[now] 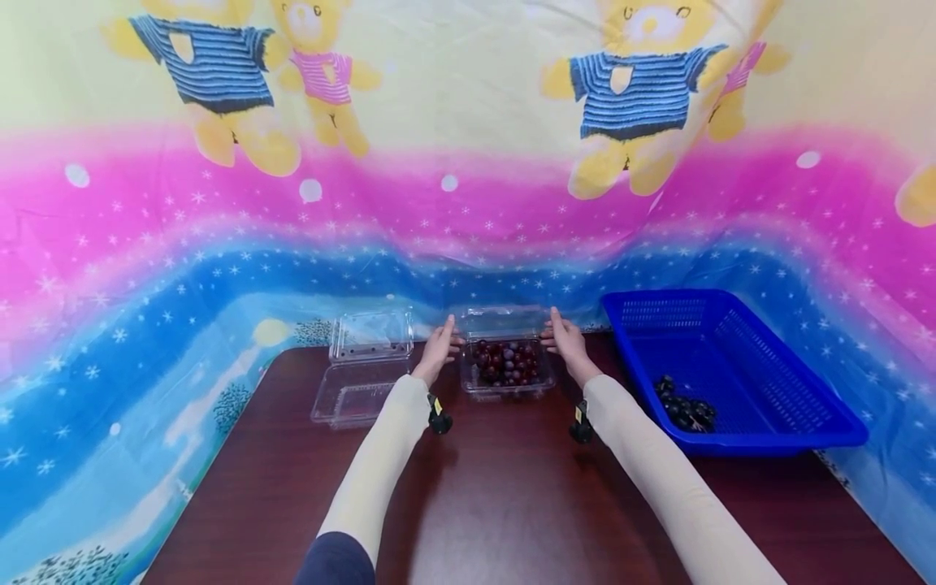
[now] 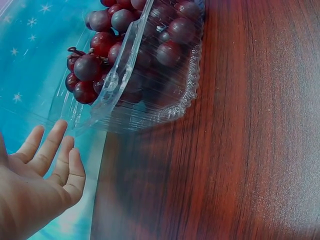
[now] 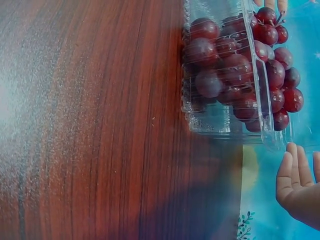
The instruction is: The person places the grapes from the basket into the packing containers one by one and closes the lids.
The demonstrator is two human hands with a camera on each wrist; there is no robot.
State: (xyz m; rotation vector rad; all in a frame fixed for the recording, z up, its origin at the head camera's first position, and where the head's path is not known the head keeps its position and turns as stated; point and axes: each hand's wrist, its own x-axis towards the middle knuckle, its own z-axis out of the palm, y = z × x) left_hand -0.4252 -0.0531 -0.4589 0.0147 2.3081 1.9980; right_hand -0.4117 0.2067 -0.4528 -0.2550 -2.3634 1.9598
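Observation:
A clear plastic clamshell box (image 1: 506, 393) stands near the table's far edge, its lid (image 1: 504, 321) raised at the back. Red grapes (image 1: 509, 366) fill its base and rise above the rim in both wrist views. My left hand (image 1: 439, 349) is at the box's left side, fingers extended and slightly bent. Opposite it, my right hand (image 1: 570, 345) has its fingers pointing up by the right side. In the left wrist view, the left hand (image 2: 45, 182) has its fingertips close to the rim corner. The right hand's fingertips (image 3: 291, 149) come close to the other corner.
Left of the box is a second clear clamshell (image 1: 358, 398), lid up, with small dark bits near its hinge. A blue plastic basket (image 1: 768, 445) on the right holds a bunch of black grapes (image 1: 687, 410). Behind the table (image 1: 497, 504) hangs a patterned cloth (image 1: 439, 203).

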